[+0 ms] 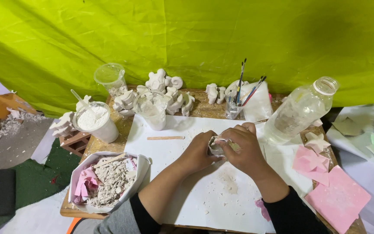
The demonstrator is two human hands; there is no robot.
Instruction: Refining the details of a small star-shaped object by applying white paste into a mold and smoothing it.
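Nearest, a white sheet [187,190] dusted with crumbs covers the desk [72,210]; at its left edge a paper-lined box [109,180] holds chalky rubble and pink scraps; at right lie flat pink squares [338,199]. Mid-sheet, the left hand [198,154] and right hand [241,149] meet, fingers pinching a small pale mould [218,146], possibly rubber, half hidden. Beyond: a wooden stick [165,138], a tub of white powder [94,119], a clear plastic bottle [301,108], brushes [243,89], matte white plaster figures [169,93].
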